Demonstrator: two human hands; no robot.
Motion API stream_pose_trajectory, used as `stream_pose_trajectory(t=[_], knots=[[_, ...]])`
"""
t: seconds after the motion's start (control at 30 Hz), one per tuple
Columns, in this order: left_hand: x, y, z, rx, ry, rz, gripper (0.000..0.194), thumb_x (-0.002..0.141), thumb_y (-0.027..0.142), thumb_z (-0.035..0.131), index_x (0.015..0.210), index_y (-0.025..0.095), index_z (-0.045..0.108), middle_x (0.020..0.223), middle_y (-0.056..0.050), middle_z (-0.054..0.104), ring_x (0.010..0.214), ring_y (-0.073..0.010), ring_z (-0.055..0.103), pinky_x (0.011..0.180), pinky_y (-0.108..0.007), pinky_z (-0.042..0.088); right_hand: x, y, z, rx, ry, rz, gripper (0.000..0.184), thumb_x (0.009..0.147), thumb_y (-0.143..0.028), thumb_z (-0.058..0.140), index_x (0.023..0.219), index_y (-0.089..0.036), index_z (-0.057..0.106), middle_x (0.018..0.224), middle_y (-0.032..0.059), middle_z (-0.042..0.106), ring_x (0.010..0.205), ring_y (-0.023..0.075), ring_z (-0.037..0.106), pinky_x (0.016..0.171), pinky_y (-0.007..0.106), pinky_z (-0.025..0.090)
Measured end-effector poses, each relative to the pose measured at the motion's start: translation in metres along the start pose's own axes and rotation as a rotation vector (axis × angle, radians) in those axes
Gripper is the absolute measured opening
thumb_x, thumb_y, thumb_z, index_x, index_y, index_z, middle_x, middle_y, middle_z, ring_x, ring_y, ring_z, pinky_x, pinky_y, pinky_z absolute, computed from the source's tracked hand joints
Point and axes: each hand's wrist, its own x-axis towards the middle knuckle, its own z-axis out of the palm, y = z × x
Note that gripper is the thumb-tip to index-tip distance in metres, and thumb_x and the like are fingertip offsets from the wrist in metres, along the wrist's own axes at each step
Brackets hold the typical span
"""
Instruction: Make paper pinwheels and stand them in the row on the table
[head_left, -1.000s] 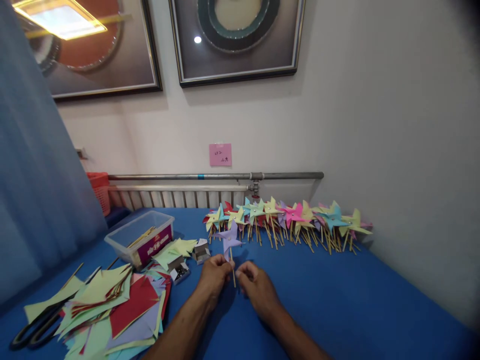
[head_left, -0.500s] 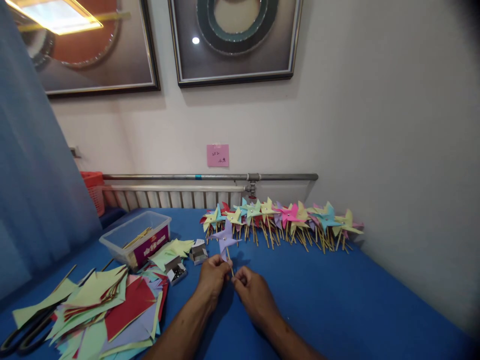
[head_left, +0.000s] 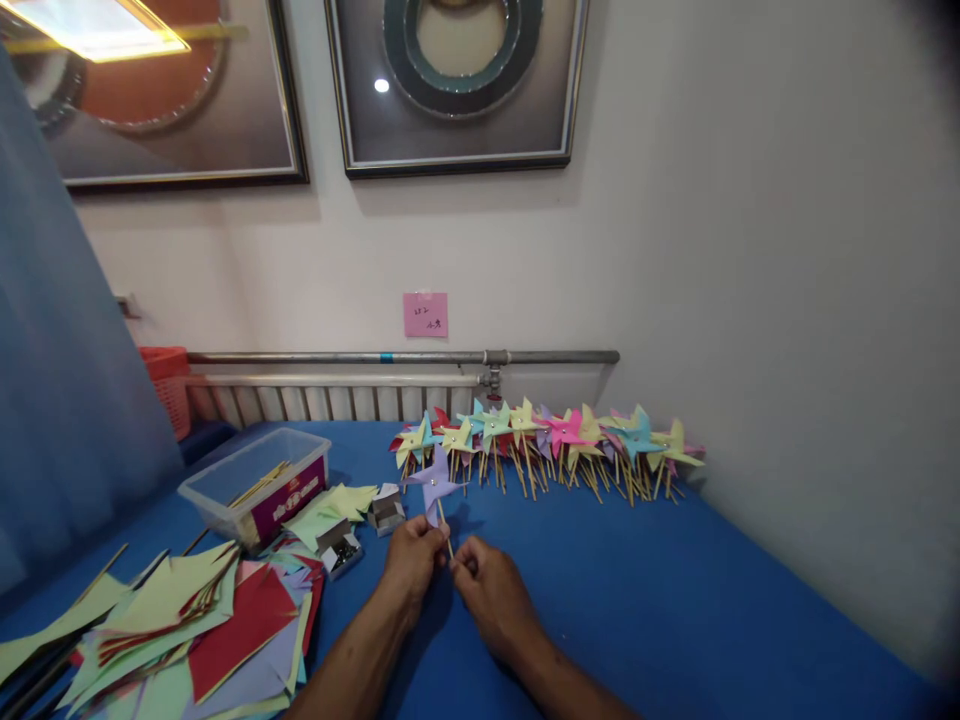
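A lavender paper pinwheel [head_left: 433, 482] on a thin wooden stick is held over the blue tabletop [head_left: 637, 610]. My left hand [head_left: 414, 558] pinches the stick just below the paper blades. Lower down, the fingertips of my right hand [head_left: 487, 590] are closed on the stick's bottom end. Two small boxes lie to the left of my hands: an open one [head_left: 339, 550] with dark little pieces inside, and another [head_left: 386, 508] behind it. Beyond the hands, many finished-looking pinwheels [head_left: 562, 430] in several colours lie in a row against the wall.
At left stands a clear plastic tub [head_left: 255, 480] with wooden sticks inside. Piles of cut coloured paper [head_left: 244, 625] spread in front of it, partly over black-handled scissors [head_left: 37, 685]. A red basket [head_left: 169, 390] sits by the blue curtain [head_left: 67, 350]. Metal pipes [head_left: 420, 357] run along the wall.
The whole view has shifted slightly, so things appear a little farther left. Both hands keep their grip on the pinwheel's stick.
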Motion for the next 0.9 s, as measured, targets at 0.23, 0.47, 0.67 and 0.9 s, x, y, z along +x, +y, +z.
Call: stream_pose_trajectory(t=[0.23,0.47,0.67,0.9], knots=[[-0.0032,-0.0009,-0.0002,-0.011,-0.017,0.000,0.034,0.058,0.044,0.077,0.061,0.017,0.056,0.044,0.005,0.050,0.040,-0.0069,0.040,0.045,-0.020,0.027,-0.0008,-0.0018,-0.0040,-0.109,0.008,-0.055,0.012,0.085,-0.018,0.055,0.076,-0.021,0.062,0.065,-0.0009,0.067,0.059,0.0138,0.055,0.058,0.024,0.029],[-0.0037,-0.0034,-0.0011,0.035,-0.009,0.035,0.031,0.062,0.042,0.074,0.060,0.018,0.055,0.045,0.005,0.051,0.041,-0.0064,0.039,0.046,-0.021,0.026,-0.0013,0.0000,-0.0029,-0.137,0.003,-0.064,0.012,0.085,-0.016,0.054,0.080,-0.020,0.064,0.071,0.0013,0.071,0.063,0.0143,0.060,0.059,0.024,0.031],[-0.0057,-0.0024,0.0000,0.026,-0.045,0.017,0.036,0.061,0.044,0.076,0.057,0.020,0.049,0.043,0.006,0.050,0.040,-0.0065,0.038,0.046,-0.021,0.027,0.0004,0.0009,-0.0021,-0.134,0.017,-0.040,0.010,0.084,-0.017,0.057,0.077,-0.020,0.064,0.070,0.0007,0.070,0.063,0.0139,0.060,0.059,0.024,0.032],[-0.0076,-0.0004,0.0022,0.003,-0.070,-0.039,0.036,0.054,0.044,0.080,0.062,0.017,0.057,0.043,0.005,0.052,0.040,-0.0068,0.040,0.046,-0.021,0.028,0.0004,0.0014,-0.0029,-0.115,0.017,-0.058,0.014,0.088,-0.018,0.053,0.079,-0.019,0.063,0.071,0.0006,0.070,0.063,0.0137,0.060,0.059,0.024,0.031]])
